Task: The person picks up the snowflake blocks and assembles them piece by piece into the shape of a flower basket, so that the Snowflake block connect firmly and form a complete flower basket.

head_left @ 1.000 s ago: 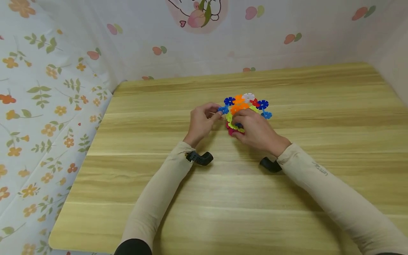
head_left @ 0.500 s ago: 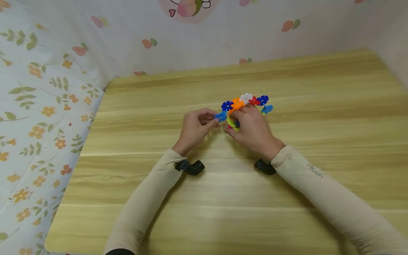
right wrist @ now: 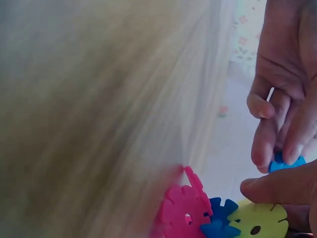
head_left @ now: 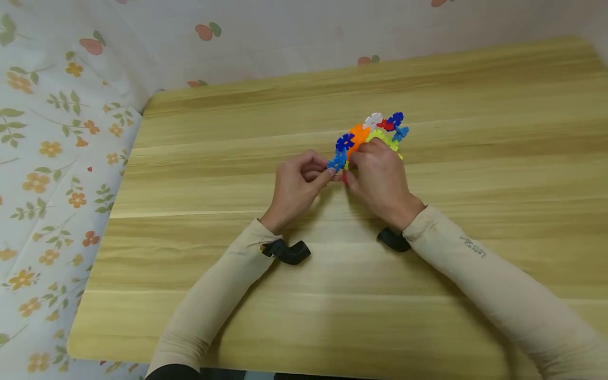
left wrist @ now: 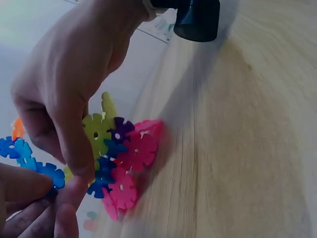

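Note:
A toy built of interlocking plastic snowflake discs [head_left: 359, 136] is between both hands, slanting from lower left to upper right in the head view. My left hand [head_left: 296, 184] pinches a light blue disc [head_left: 336, 162] at its left end between thumb and fingers. From the near side, my right hand [head_left: 385, 179] grips the toy's body with curled fingers and covers much of it. White, red and dark blue discs show along the far side. Pink discs [left wrist: 136, 151] form the toy's lower part in the left wrist view. By the right thumb is a yellow disc [right wrist: 267, 220].
The toy is over a wooden table [head_left: 228, 137]. A patterned cloth [head_left: 52, 174] hangs along the left side, and a pale one [head_left: 285, 37] stands behind the table. Black wrist devices [head_left: 292, 252] stick out below both wrists.
The toy has turned, its right end swinging away from me and its left end staying in the left fingers. Both hands keep their hold. The head view has shifted so the table sits higher.

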